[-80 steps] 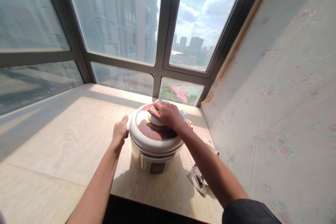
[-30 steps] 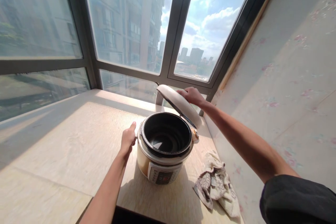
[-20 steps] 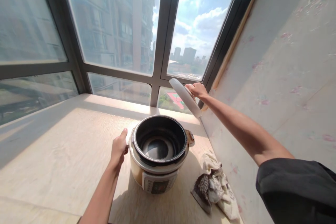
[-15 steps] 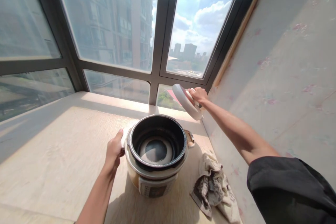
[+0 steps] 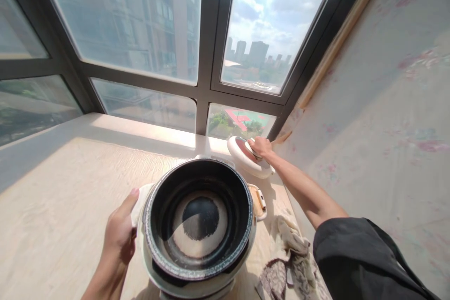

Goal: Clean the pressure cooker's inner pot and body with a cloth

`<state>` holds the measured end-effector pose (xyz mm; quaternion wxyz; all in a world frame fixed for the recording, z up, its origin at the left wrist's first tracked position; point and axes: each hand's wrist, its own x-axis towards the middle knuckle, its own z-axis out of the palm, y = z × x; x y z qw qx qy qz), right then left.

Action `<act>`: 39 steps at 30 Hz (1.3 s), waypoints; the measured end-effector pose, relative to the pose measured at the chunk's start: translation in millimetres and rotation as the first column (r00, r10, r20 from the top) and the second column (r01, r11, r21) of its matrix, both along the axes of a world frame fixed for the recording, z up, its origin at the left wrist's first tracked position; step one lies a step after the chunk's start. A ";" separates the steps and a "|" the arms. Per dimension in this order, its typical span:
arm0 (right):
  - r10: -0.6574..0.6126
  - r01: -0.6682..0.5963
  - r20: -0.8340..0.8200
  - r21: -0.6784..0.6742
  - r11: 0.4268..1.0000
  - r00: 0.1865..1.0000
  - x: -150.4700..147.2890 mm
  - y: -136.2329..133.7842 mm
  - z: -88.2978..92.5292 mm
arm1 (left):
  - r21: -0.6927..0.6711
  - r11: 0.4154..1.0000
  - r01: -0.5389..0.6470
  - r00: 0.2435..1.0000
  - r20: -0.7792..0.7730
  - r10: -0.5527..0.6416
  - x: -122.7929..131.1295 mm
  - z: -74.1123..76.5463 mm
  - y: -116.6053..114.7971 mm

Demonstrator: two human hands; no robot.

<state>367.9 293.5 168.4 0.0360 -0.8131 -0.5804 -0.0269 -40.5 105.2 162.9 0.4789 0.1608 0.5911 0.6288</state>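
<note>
A pressure cooker (image 5: 149,262) stands uncovered in front of me, its dark inner pot (image 5: 200,218) showing a worn ring on the bottom. My left hand (image 5: 121,229) is closed around the cooker's white side handle (image 5: 141,201), thumb on top. Beyond the cooker to the right, my right hand (image 5: 260,147) grips the knob of the round white lid (image 5: 246,161). The lid is held low by the window, slightly tilted; whether it touches the surface I cannot tell. The cooker's other side handle (image 5: 259,201) is free of any hand.
A crumpled, patterned cloth (image 5: 290,253) lies right of the cooker, near the wallpapered wall (image 5: 365,164). Dark-framed windows (image 5: 206,51) rise behind the pale sill surface (image 5: 63,206). Sunlight and shadow cross the surface.
My right hand has lowered the lid, turning it from steeply tilted to nearly flat. The cooker appears larger and nearer, with my left hand still on its handle.
</note>
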 end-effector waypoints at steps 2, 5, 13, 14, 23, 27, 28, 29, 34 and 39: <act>0.022 -0.021 0.021 -0.023 0.999 1.000 -0.1 0.6 -10.2 | -0.023 0.998 -0.056 0.997 0.050 0.057 3.1 5.2 -0.1; 0.061 -0.059 0.057 -0.042 0.997 0.997 0.0 0.0 -21.2 | -0.025 0.997 -0.074 0.995 0.068 0.076 5.2 6.8 0.3; 0.131 -0.125 0.155 -0.044 0.991 0.979 -2.3 -0.9 -43.6 | -0.016 1.000 -0.027 0.997 0.067 0.028 -0.6 -4.6 2.3; 0.143 -0.137 0.164 -0.047 0.989 0.976 -3.1 -1.6 -45.9 | -0.016 1.000 -0.024 0.998 0.063 0.025 -0.7 -5.0 2.3; 0.235 -0.224 0.206 -0.076 0.972 0.950 -13.0 -8.5 -64.0 | -0.031 0.999 -0.040 0.999 0.030 0.041 5.5 4.5 -0.3; 0.250 -0.231 0.220 -0.109 0.967 0.943 -14.6 -12.9 -69.3 | -0.018 0.998 -0.055 0.999 -0.002 0.055 7.3 6.7 -0.2; 0.256 -0.235 0.221 -0.119 0.965 0.941 -14.9 -14.2 -70.0 | -0.015 0.999 -0.049 0.999 0.000 0.049 7.7 7.4 -0.2; 0.263 -0.240 0.221 -0.126 0.963 0.939 -15.2 -15.6 -70.6 | -0.015 0.999 -0.046 0.999 -0.003 0.046 8.1 8.1 -0.3; 0.276 -0.252 0.213 -0.134 0.959 0.937 -18.5 -21.3 -75.2 | -0.040 0.992 -0.123 0.990 -0.079 0.119 9.5 12.5 -1.3; 0.273 -0.255 0.194 -0.114 0.960 0.942 -21.2 -24.1 -82.9 | -0.023 0.997 -0.067 0.997 -0.026 0.066 8.9 10.4 -0.9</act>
